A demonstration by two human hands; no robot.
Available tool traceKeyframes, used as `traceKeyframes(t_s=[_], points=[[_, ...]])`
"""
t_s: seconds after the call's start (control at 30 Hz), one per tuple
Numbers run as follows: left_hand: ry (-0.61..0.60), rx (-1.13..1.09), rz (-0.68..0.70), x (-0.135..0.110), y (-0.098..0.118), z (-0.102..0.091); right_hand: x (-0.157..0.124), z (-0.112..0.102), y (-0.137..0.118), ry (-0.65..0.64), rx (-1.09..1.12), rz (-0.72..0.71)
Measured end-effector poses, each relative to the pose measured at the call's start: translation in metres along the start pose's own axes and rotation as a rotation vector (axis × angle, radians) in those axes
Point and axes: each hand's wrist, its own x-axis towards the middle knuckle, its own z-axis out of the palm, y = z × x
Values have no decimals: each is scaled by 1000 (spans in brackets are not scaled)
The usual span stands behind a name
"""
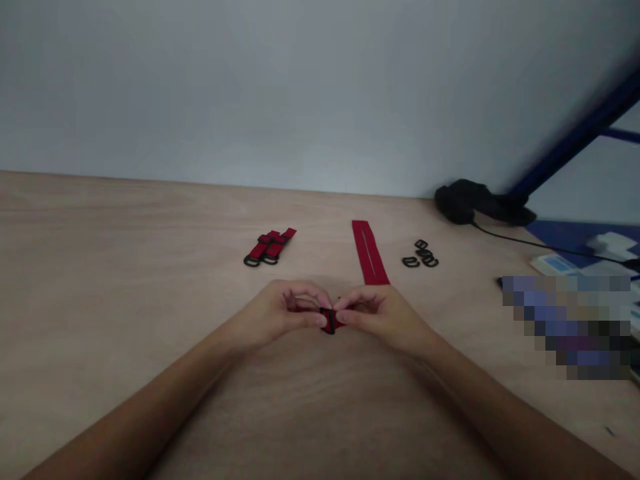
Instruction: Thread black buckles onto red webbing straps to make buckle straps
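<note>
My left hand (pixel 283 312) and my right hand (pixel 380 313) meet at the middle of the wooden table (pixel 125 267), both pinched on a short red strap with a black buckle (pixel 330 321) held between the fingertips. Beyond my right hand lie red strap pieces (pixel 369 252) flat on the table. To the right of them sits a small heap of black buckles (pixel 423 255). Farther left lie two red straps with black rings fitted (pixel 269 247).
A black object with a cable (pixel 475 202) sits at the far right by the wall. A blue frame bar (pixel 575 137) slants up at the right. White and blue items (pixel 595 250) lie on a blue surface at the right edge.
</note>
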Motion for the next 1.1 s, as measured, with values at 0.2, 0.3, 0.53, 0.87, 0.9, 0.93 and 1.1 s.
traceKeyframes(t_s=[0.2, 0.3, 0.53, 0.87, 0.9, 0.93, 1.1], points=[[122, -13, 17, 0, -1, 6, 1, 1, -4, 91, -27, -17], [191, 33, 37, 1, 1, 8, 3, 0, -5, 153, -31, -20], [187, 164, 64, -1, 10, 11, 2, 4, 3, 174, -24, -61], [187, 184, 109, 1, 6, 11, 1, 3, 3, 140, -244, -352], [177, 154, 110, 1, 6, 10, 0, 3, 4, 86, -252, -366], [169, 131, 114, 1, 7, 9, 0, 3, 6, 31, -259, -362], [162, 223, 118, -1, 12, 1, 3, 0, 6, -47, -374, -340]])
